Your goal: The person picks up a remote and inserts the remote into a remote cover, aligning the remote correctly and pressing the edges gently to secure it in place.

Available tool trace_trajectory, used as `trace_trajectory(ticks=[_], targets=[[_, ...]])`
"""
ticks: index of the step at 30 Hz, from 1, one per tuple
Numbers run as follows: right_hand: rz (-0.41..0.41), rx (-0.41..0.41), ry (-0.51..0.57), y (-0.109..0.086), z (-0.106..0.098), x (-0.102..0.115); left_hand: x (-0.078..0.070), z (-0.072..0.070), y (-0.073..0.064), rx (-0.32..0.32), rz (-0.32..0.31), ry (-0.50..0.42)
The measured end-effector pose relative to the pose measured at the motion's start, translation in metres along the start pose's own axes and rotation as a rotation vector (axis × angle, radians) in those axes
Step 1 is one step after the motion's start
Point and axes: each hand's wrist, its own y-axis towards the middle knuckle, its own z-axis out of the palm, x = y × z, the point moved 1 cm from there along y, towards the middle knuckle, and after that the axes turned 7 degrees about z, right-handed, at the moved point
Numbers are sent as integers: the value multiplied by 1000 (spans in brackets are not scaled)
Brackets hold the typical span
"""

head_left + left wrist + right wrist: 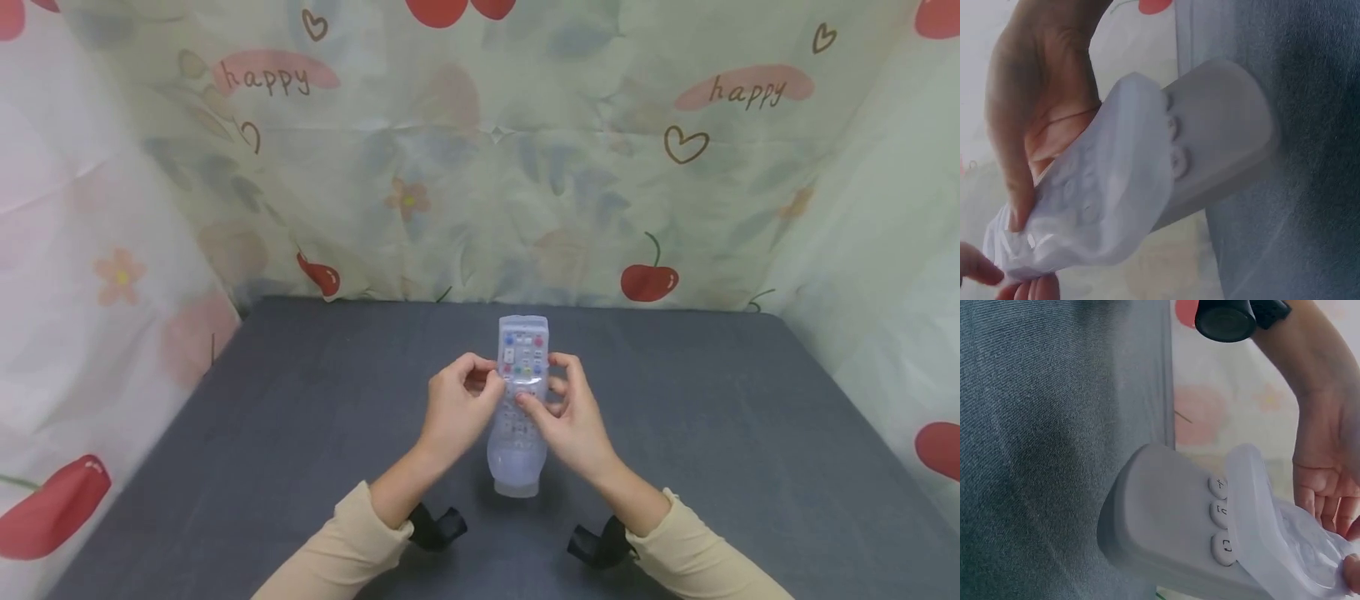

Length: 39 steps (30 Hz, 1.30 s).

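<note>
A grey remote control (1166,506) is partly inside a translucent cover (517,425); its bare end (1222,119) sticks out of the cover's wide mouth, with several round buttons showing at the edge. My left hand (459,410) pinches the cover's left side between thumb and fingers. Opposite it, my right hand (577,421) grips the covered remote, thumb lying across the button face and fingers along the right side. In the left wrist view, the right thumb (1020,200) presses on the cover over the buttons. The remote is held up over the table, its bare end toward me.
A dark grey cloth covers the table (300,433). Patterned curtains (495,167) stand behind it and along both sides. Black wrist straps with cameras (442,527) hang beneath the forearms, close over the table's near part.
</note>
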Motion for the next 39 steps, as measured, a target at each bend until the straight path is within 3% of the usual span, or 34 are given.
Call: trace_trajectory(ticks=[6, 11, 18, 27, 35, 39], targets=[[4, 52, 6, 0, -1, 0, 0, -3, 4, 111, -56, 8], [-7, 92, -10, 1, -2, -1, 3, -3, 8, 183, -44, 1], [-5, 109, -146, 2, -4, -2, 2, -6, 11, 176, -66, -96], [-35, 168, -227, 3, -9, -3, 8, -3, 10, 206, -159, -201], [-113, 7, -274, 13, -24, 12, 6, -2, 11, 182, -144, -201], [-155, -24, -343, 18, -26, 15, 6, -1, 10, 185, -138, -207]])
